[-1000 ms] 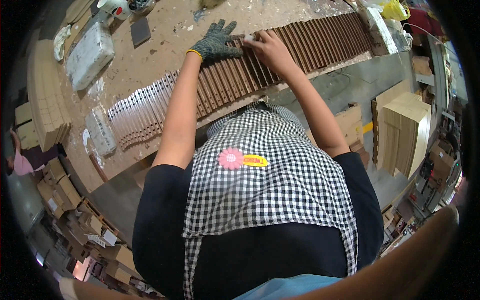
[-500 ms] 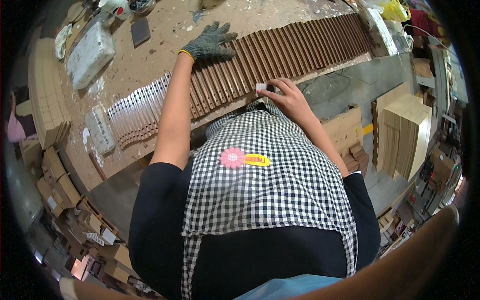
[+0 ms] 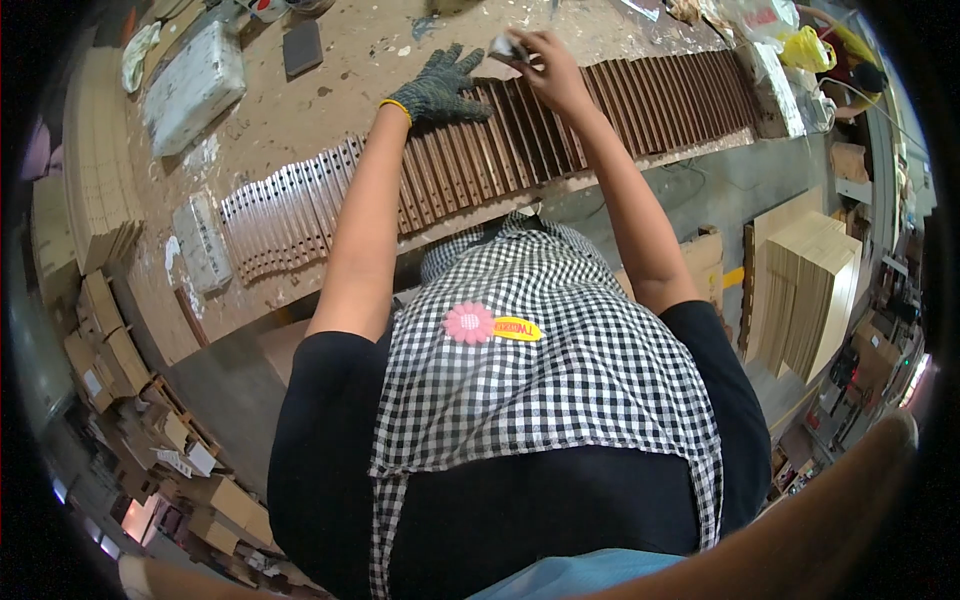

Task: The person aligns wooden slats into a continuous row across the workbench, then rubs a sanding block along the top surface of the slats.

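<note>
A long row of narrow brown strips (image 3: 665,100) with small dark holes lies side by side across the table; toward the left end they shine paler. My left hand (image 3: 440,92), in a dark knitted glove with a yellow cuff, rests on the far ends of the middle strips, fingers spread. Bare and closed, my right hand (image 3: 552,72) pinches a small grey-white block (image 3: 507,50) at the far edge of the row, just right of the glove. My right forearm and hand hide part of the strips beneath.
Paint-smeared pale blocks stand at the row's left end (image 3: 203,245) and right end (image 3: 775,92). Farther back lie a larger white block (image 3: 195,88) and a dark flat rectangle (image 3: 302,48). A yellow bag (image 3: 806,48) sits far right, and stacked boards (image 3: 800,285) stand beyond the table.
My right hand has moved from the near edge of the row to its far edge, carrying the small block. The gloved left hand stays spread on the strips.
</note>
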Motion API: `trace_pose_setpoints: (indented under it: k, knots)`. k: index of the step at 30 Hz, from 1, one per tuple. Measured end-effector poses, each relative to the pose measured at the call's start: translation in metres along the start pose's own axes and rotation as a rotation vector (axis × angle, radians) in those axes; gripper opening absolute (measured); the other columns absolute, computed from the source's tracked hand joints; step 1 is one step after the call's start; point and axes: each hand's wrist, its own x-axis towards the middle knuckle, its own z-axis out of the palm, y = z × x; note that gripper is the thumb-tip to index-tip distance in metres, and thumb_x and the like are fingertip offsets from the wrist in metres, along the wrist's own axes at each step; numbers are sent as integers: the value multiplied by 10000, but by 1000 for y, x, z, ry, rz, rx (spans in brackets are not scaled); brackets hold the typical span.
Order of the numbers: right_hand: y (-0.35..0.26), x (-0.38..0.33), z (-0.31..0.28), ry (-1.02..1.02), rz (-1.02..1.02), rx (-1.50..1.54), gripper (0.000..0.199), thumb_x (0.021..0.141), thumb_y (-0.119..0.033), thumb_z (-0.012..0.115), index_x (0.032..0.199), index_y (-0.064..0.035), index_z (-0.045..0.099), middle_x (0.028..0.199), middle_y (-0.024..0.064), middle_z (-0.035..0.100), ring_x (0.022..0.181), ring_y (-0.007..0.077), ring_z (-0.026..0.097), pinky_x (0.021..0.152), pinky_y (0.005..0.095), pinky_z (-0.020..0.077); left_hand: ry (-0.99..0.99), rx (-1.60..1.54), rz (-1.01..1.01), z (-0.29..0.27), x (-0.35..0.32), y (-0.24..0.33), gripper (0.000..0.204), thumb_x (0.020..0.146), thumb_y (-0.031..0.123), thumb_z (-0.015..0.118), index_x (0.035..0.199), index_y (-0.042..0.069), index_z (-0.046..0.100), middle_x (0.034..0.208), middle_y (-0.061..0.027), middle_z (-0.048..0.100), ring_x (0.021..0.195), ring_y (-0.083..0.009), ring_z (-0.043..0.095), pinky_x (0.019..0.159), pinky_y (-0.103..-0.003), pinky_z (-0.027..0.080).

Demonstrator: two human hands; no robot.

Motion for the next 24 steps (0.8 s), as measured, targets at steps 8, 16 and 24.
trace_pose_setpoints:
  k: [8,16,24]
  knots:
    - [10,-87,-44,-144,549,1164,524,978,-32,613,1464,-24,417,1236,245,639,1015,242,712,874,300,616,5,-33,-15,6,-7,2,804,848,786,548,1501,321,482,1694,-53,118,1557,-344,27,1271,-488,61]
    - [-4,-146,-44,-78,904,1598,430,1023,-198,607,1367,35,497,1248,223,641,1192,286,641,975,328,572,14,-53,-34,24,-20,-13,813,845,790,543,1512,334,461,1691,-55,133,1558,-336,21,1272,-486,16]
    - [-32,-148,-57,-120,332,323,471,900,-71,722,1347,-38,575,1294,128,612,1122,250,641,929,356,560,-9,-58,-44,17,-17,-9,805,860,779,535,1510,309,469,1695,-27,111,1559,-321,20,1276,-482,29]
